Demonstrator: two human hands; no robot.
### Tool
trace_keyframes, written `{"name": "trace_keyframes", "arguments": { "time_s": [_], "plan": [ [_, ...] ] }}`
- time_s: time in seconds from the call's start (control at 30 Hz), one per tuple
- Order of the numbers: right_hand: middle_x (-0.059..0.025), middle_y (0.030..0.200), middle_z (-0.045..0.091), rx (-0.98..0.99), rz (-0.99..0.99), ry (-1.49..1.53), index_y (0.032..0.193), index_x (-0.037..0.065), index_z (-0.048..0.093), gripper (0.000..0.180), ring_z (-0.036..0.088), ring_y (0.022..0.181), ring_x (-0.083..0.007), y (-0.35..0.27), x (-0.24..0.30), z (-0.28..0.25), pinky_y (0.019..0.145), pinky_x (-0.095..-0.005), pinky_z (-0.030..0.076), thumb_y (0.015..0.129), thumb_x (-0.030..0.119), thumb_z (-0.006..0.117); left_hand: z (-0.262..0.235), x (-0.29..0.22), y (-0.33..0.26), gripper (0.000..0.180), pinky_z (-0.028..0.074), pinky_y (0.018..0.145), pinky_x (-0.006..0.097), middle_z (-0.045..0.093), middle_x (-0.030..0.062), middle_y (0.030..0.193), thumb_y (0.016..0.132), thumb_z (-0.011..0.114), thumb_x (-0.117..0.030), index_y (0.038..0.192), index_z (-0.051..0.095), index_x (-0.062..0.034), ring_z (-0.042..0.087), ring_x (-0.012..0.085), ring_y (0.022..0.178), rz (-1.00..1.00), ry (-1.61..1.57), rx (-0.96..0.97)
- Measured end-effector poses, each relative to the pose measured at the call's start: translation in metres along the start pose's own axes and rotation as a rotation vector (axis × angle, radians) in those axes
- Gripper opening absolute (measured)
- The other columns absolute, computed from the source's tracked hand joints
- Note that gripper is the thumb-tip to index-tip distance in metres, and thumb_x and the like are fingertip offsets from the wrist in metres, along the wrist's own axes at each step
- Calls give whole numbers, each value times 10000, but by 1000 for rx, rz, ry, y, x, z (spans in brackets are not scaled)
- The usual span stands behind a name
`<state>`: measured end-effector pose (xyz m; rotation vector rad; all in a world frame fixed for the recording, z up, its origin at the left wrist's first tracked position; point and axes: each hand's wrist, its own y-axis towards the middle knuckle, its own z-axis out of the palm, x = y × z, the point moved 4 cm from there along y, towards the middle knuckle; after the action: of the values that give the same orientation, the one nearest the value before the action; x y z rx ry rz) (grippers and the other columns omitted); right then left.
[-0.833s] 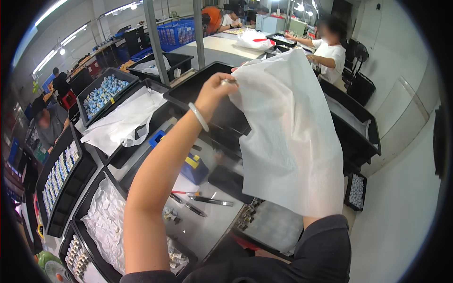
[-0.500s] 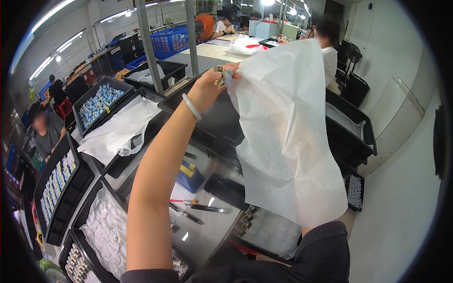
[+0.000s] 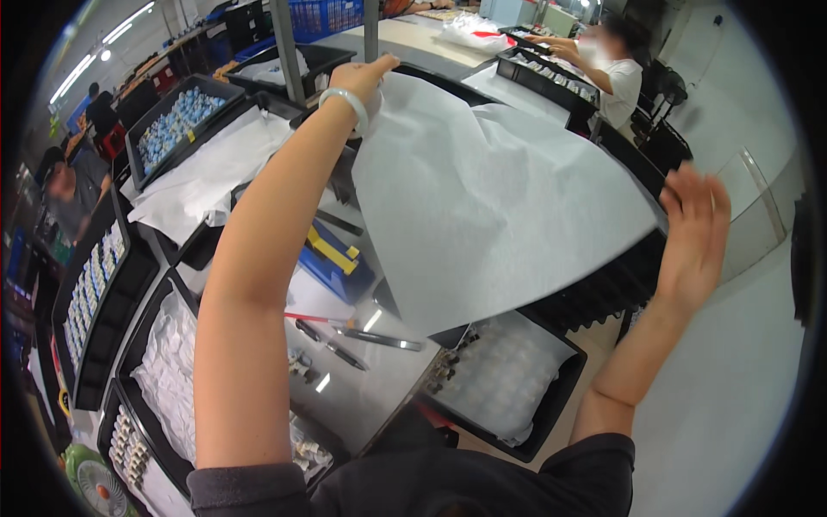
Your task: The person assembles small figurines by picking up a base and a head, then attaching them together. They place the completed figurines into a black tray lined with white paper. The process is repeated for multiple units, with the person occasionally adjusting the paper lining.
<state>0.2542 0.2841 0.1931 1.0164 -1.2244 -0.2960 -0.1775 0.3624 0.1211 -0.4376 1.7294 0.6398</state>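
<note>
We hold a white sheet (image 3: pixel 491 207) spread out flat above the bench. Our left hand (image 3: pixel 362 77) pinches its far corner, fingers closed on the edge; our right hand (image 3: pixel 693 228) grips the near right edge, fingers curled loosely on it. The sheet hides most of the black trays (image 3: pixel 603 289) beneath. Under our left arm lie a blue box (image 3: pixel 336 258), tweezers (image 3: pixel 379 339) and a pen (image 3: pixel 332 351). A tray of white parts (image 3: pixel 508 379) sits near our chest. Another person (image 3: pixel 616 73) works at the far table.
</note>
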Motion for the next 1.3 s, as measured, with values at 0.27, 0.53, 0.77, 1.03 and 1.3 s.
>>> {"name": "trace_keyframes", "arguments": {
  "time_s": [0.27, 0.53, 0.77, 1.03, 1.3],
  "plan": [
    [-172, 1101, 555, 700, 372, -1152, 1202, 85, 478, 457, 474, 1077, -347, -25, -143, 59, 965, -450, 286, 871, 396, 422, -16, 5, -6, 541, 424, 722, 264, 608, 83, 835, 644, 699, -390, 980, 619, 27, 551, 142, 746, 231, 3, -337],
    [-151, 750, 629, 941, 440, -1331, 791, 34, 647, 356, 610, 728, -293, 16, -166, 78, 696, -350, 479, 793, 370, 530, -26, 35, 24, 482, 375, 824, 332, 588, 114, 965, 596, 628, -484, 861, 640, -81, 551, 226, 888, -73, 565, 16],
    [-160, 1294, 381, 965, 287, -1095, 1241, 165, 436, 619, 449, 1125, -298, 29, -227, 118, 938, -362, 364, 682, 326, 648, 2, 14, -9, 593, 181, 986, 508, 551, 92, 1154, 557, 619, -516, 1022, 622, -147, 428, 304, 1146, 83, 1153, 272],
    [-159, 1407, 210, 1290, 741, -1135, 1352, 202, 288, 858, 345, 1228, -320, 6, -250, 109, 1000, -361, 311, 622, 380, 700, -27, 3, -12, 555, 311, 939, 469, 594, 116, 1024, 567, 673, -391, 1015, 596, -74, 516, 271, 1006, 264, 1219, 20],
    [-142, 1356, 306, 1309, 634, -1404, 1340, 184, 316, 908, 331, 1235, -292, 21, -240, 105, 990, -366, 326, 566, 297, 775, 8, 56, 3, 580, 480, 705, 318, 615, 161, 912, 561, 716, -386, 984, 589, -9, 609, 260, 771, 134, 1014, 696]
  ]
}}
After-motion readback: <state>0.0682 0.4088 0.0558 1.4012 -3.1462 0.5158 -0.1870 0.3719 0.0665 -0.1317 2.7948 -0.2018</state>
